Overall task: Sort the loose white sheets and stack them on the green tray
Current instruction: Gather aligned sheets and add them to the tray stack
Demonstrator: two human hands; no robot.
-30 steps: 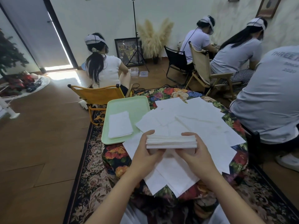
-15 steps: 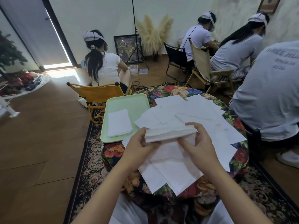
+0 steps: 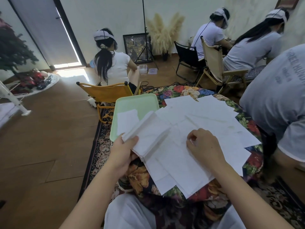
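My left hand [image 3: 123,152] grips a thick stack of white sheets [image 3: 146,132] at its near corner, tilted toward the green tray [image 3: 140,103]. The stack's far end hangs over the tray's right near part. On the tray lies a smaller pile of white sheets [image 3: 127,120]. Several loose white sheets [image 3: 206,119] cover the floral table to the right. My right hand [image 3: 203,145] rests on those loose sheets with curled fingers, apart from the stack; whether it pinches a sheet I cannot tell.
A yellow folding chair [image 3: 105,93] with a seated person stands just beyond the tray. Another person [image 3: 277,100] sits close at the table's right edge. The table wears a floral cloth [image 3: 186,91] over a patterned rug; wooden floor spreads to the left.
My right hand let go of the stack and dropped onto the loose sheets. My left hand alone swung the stack left toward the tray.
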